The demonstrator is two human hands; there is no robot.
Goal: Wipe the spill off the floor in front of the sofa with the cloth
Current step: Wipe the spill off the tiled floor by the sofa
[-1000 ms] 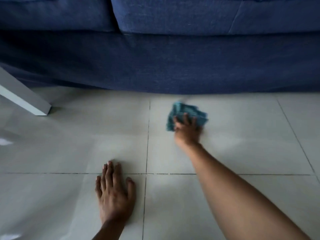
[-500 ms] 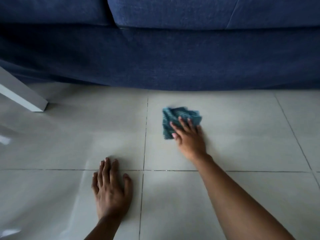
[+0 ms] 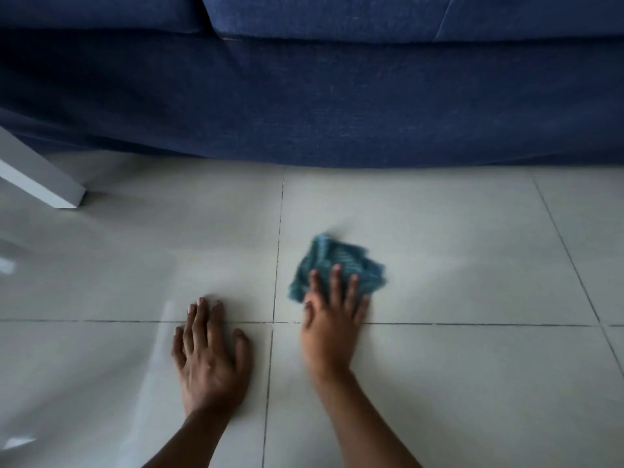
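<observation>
A crumpled teal cloth (image 3: 337, 261) lies on the pale tiled floor (image 3: 456, 265) in front of the dark blue sofa (image 3: 320, 103). My right hand (image 3: 332, 319) presses flat on the cloth's near edge, fingers spread over it. The cloth and hand are blurred by motion. My left hand (image 3: 209, 356) rests flat on the floor to the left, palm down, fingers apart, holding nothing. No spill stands out on the glossy tiles.
A white table leg (image 3: 44, 177) comes down to the floor at the left, near the sofa's base. Dark grout lines cross the tiles. Light glare streaks the floor at the far left.
My right hand has pulled the cloth back toward me, away from the sofa and nearer the grout line. My left hand has stayed planted on the floor.
</observation>
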